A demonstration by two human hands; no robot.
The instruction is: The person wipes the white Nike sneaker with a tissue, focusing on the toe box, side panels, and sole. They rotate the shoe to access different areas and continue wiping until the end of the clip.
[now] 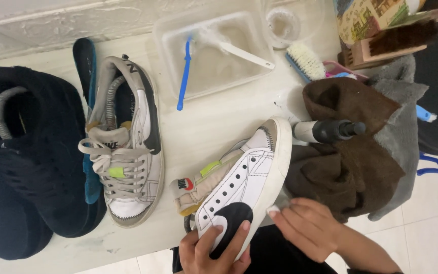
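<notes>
At top centre, a clear plastic tub [214, 50] holds a blue toothbrush [184, 73] and a white brush [239, 52]. Lower down, the left hand [214, 251] grips an unlaced white leather sneaker [244, 182]; the right hand [307, 226] pinches a small white pad [272, 209] against its sole.

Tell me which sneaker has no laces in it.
The white sneaker held by both hands, eyelets empty; the other sneaker, left on the table, is laced.

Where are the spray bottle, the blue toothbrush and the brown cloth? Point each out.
Spray bottle [330, 131], head view, on its dark neck.
Blue toothbrush [184, 76], head view, on the middle of its handle.
Brown cloth [353, 167], head view, on its folded middle.
</notes>
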